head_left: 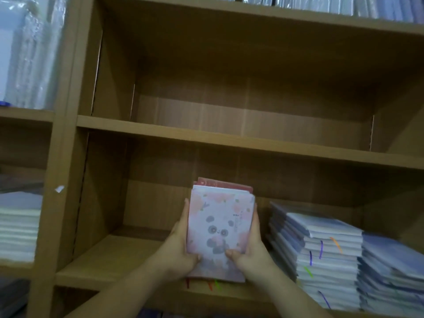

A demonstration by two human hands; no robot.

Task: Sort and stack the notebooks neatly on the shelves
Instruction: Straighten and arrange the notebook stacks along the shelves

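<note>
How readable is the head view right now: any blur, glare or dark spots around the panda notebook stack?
Head view: soft overall, panda notebook stack legible but its small text unreadable; both hands slightly blurred; glare on plastic-wrapped items upper left; empty shelf interior dim; shelf lines bow from the wide-angle lens.

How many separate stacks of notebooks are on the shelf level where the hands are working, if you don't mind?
3: the panda-cover stack held between both hands, a tall stack just right of it, and another stack at the far right, cut off by the frame.
</note>
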